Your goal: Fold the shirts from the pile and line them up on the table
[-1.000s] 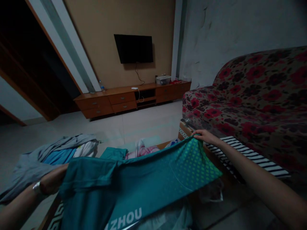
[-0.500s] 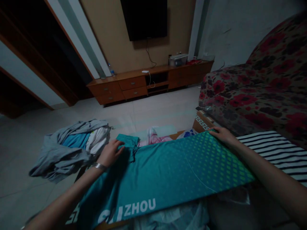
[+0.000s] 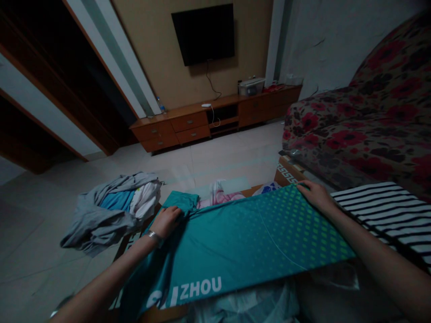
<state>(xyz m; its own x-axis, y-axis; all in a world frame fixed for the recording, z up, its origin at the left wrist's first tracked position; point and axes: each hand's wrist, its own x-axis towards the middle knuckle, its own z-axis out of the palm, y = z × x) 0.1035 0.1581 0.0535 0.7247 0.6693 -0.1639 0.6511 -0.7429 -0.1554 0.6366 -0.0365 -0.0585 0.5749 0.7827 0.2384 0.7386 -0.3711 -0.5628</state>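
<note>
Two hands, left [image 3: 167, 222] and right [image 3: 314, 196], keep their grips spread flat on the teal shirt [image 3: 229, 242].

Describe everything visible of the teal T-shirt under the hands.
The teal T-shirt lies spread flat and smooth, looking like thin synthetic sportswear, across a low wooden-edged table. Green dots fade in toward its right end, a thin pale crease runs diagonally there, and white letters reading ZHOU sit along the near edge, with more lettering cut off beside them. A short sleeve sticks out at the far left. The left hand rests on it beside the sleeve; the right hand touches its far right edge.
</note>
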